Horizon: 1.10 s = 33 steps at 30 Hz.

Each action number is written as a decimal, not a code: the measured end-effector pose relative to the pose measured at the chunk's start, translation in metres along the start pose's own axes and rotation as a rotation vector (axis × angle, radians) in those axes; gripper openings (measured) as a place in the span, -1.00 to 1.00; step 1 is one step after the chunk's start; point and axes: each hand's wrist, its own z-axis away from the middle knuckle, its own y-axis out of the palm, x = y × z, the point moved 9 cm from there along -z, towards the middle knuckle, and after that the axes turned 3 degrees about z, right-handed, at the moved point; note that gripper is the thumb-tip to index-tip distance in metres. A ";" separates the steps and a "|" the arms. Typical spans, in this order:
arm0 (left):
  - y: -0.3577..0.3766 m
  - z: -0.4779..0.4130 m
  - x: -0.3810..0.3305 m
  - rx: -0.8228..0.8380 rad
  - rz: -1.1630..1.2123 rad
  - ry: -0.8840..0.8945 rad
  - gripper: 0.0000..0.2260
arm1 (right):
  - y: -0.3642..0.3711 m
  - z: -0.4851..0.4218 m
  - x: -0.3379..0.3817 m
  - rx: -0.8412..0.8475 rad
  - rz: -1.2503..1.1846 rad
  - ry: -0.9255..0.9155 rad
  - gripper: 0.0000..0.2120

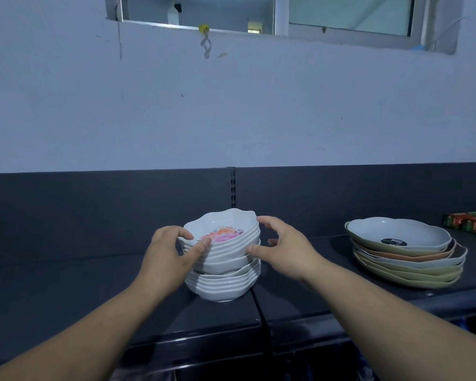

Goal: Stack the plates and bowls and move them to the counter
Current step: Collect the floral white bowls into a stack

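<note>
A tall stack of white scalloped bowls (226,273) stands on the dark shelf (66,292), the top bowl showing a pink and orange flower print. My left hand (173,251) grips the left rim of the upper bowls, thumb over the edge. At the stack's right side is my right hand (283,248), fingers spread, with fingertips touching the upper bowls. A second stack of wide plates (407,257) in pale blue, green and peach sits further right on the same shelf.
A dark back panel with a slotted upright (232,188) rises behind the bowls. A red and green box (470,222) lies at the far right. The shelf's front edge (204,339) runs below my forearms. A window (286,15) is high on the wall.
</note>
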 end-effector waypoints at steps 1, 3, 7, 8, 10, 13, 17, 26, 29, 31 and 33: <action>0.000 0.001 0.004 -0.011 0.035 -0.025 -0.68 | 0.000 0.000 0.000 0.001 -0.005 -0.004 -0.34; 0.002 0.005 0.010 -0.034 0.135 -0.100 -0.50 | 0.000 0.000 -0.002 0.006 -0.033 -0.005 -0.33; 0.016 0.016 0.011 -0.024 0.254 -0.203 -0.30 | -0.002 -0.010 -0.003 -0.027 -0.120 0.020 -0.31; 0.019 0.017 0.010 -0.018 0.266 -0.201 -0.29 | -0.003 -0.013 -0.001 -0.036 -0.147 0.019 -0.34; 0.022 0.016 0.010 -0.011 0.274 -0.199 -0.26 | -0.004 -0.021 0.006 -0.031 -0.139 -0.005 -0.42; 0.026 0.016 0.012 0.008 0.281 -0.218 -0.25 | 0.000 -0.032 0.014 0.027 -0.070 -0.035 -0.46; 0.034 0.015 0.012 0.060 0.303 -0.237 -0.21 | 0.014 -0.040 0.009 0.104 -0.083 0.018 -0.44; 0.037 0.009 0.002 0.083 0.254 -0.139 -0.13 | 0.025 -0.047 -0.003 0.068 -0.191 0.065 -0.22; 0.036 0.004 0.005 0.088 0.208 -0.146 0.00 | 0.027 -0.050 -0.007 0.055 -0.215 0.091 -0.16; 0.036 0.001 0.006 0.092 0.180 -0.144 0.04 | 0.027 -0.046 -0.005 0.051 -0.210 0.104 -0.18; 0.035 -0.001 0.004 0.096 0.166 -0.140 0.05 | 0.029 -0.041 -0.004 0.053 -0.179 0.115 -0.24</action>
